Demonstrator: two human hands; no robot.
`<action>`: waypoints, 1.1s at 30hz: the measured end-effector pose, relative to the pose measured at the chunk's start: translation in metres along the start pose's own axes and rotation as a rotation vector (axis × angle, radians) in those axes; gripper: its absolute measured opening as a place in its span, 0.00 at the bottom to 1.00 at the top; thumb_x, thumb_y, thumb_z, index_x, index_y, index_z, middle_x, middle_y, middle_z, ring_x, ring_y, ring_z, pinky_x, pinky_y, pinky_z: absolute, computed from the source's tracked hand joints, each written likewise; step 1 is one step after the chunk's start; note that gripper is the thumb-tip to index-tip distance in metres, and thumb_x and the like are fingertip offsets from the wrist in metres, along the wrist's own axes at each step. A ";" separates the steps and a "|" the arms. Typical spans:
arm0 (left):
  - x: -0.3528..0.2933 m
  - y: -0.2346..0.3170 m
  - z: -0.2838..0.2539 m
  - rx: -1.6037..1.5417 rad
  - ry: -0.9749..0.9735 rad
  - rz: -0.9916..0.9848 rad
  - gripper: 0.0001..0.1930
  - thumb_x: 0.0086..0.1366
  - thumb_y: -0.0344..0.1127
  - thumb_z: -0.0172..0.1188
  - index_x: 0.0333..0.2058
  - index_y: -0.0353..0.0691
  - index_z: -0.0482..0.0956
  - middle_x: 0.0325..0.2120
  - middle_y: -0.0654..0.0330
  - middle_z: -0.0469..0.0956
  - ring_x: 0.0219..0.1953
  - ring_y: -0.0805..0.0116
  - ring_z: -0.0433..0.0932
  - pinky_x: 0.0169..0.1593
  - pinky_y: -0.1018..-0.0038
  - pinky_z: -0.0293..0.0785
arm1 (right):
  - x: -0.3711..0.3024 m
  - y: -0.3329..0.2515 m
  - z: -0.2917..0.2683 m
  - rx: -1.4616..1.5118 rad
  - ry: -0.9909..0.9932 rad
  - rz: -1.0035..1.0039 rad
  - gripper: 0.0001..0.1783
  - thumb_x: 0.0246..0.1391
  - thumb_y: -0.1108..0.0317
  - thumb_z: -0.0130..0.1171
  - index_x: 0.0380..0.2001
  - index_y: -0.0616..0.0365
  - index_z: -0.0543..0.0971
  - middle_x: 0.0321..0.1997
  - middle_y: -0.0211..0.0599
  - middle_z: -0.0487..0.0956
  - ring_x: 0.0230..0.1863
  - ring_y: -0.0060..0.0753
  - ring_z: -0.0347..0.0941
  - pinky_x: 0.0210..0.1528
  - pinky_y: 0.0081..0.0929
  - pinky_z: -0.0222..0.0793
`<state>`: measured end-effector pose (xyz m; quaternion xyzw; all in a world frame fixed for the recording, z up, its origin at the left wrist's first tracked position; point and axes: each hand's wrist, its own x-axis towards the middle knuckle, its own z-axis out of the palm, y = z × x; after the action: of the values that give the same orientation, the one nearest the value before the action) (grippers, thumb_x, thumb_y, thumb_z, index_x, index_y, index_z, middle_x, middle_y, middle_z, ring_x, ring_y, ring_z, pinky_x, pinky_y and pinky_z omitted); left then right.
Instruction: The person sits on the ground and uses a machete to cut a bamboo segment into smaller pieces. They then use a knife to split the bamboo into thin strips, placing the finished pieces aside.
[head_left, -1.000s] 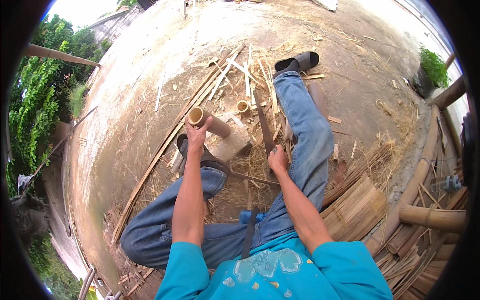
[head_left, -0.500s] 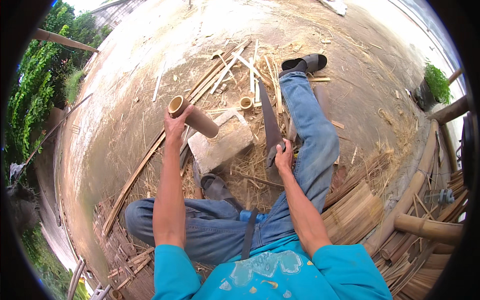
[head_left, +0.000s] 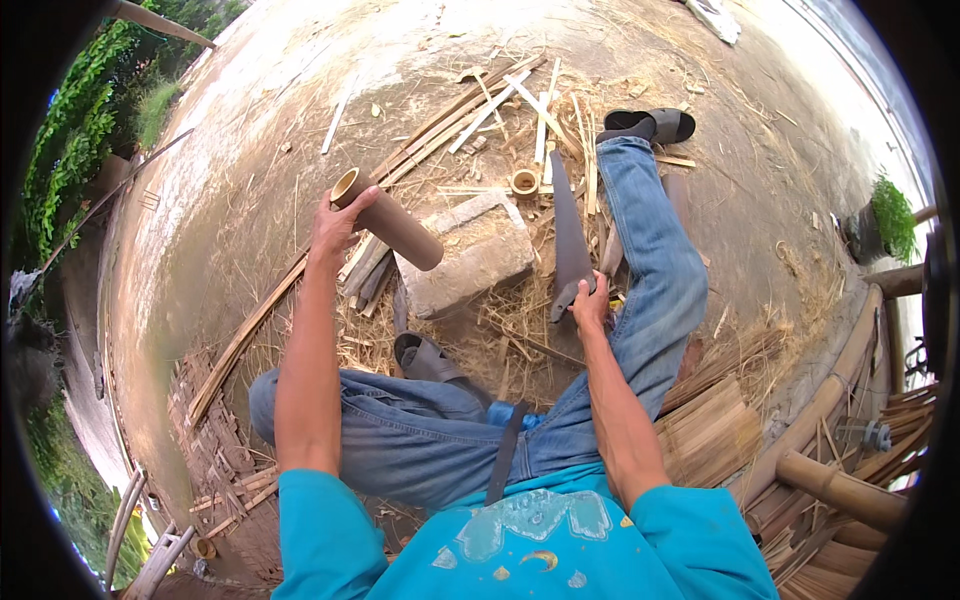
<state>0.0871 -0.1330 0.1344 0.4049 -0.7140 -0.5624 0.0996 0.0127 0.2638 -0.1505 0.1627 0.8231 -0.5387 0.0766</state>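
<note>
My left hand [head_left: 338, 222] is closed round the upper end of a bamboo tube [head_left: 402, 228]. The tube is held tilted, its hollow pale end up at the left and its lower end over the near-left part of a stone block [head_left: 470, 255]. My right hand [head_left: 590, 298] grips the handle end of a hand saw [head_left: 570, 225] beside my right shin. The saw's dark blade points away from me, to the right of the block. A short bamboo ring [head_left: 524, 182] lies on the ground just beyond the block.
Long bamboo strips [head_left: 470, 115] lie beyond the block, and more strips [head_left: 245, 345] stretch to the left. Straw and shavings surround the block. A stack of split bamboo slats [head_left: 712, 435] lies at my right, near thick bamboo poles [head_left: 835, 490]. A potted plant [head_left: 892, 220] stands far right.
The whole view has shifted, so block and saw appear further right. Both hands keep their holds; the tube stays above the block at much the same tilt.
</note>
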 end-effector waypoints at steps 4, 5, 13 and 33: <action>0.011 -0.026 0.000 -0.071 0.033 -0.086 0.63 0.44 0.61 0.82 0.72 0.42 0.55 0.63 0.41 0.68 0.56 0.40 0.77 0.63 0.41 0.68 | -0.004 0.004 0.000 -0.012 -0.010 0.012 0.21 0.64 0.66 0.58 0.59 0.54 0.74 0.59 0.49 0.79 0.60 0.54 0.74 0.62 0.45 0.67; 0.015 -0.030 -0.001 -0.083 0.042 -0.101 0.62 0.44 0.62 0.82 0.71 0.43 0.56 0.63 0.42 0.68 0.56 0.40 0.77 0.63 0.41 0.68 | -0.005 0.004 0.000 -0.011 -0.012 0.011 0.21 0.63 0.67 0.59 0.58 0.55 0.75 0.58 0.49 0.79 0.60 0.54 0.74 0.62 0.44 0.67; 0.037 -0.022 0.025 -0.060 -0.059 -0.121 0.58 0.45 0.70 0.77 0.67 0.41 0.64 0.61 0.46 0.69 0.54 0.43 0.77 0.58 0.45 0.70 | 0.015 0.041 -0.004 -0.085 -0.036 -0.156 0.21 0.66 0.71 0.59 0.61 0.54 0.74 0.57 0.45 0.77 0.39 0.36 0.81 0.27 0.29 0.85; 0.036 0.006 0.073 -0.015 -0.085 0.216 0.45 0.49 0.57 0.81 0.60 0.37 0.73 0.49 0.53 0.80 0.50 0.63 0.79 0.55 0.65 0.74 | -0.008 -0.018 -0.023 -0.196 0.143 0.104 0.17 0.62 0.61 0.58 0.49 0.58 0.80 0.54 0.55 0.78 0.57 0.57 0.73 0.60 0.47 0.68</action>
<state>0.0170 -0.1051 0.1035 0.3009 -0.7527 -0.5704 0.1324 0.0148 0.2763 -0.1232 0.2349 0.8656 -0.4379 0.0610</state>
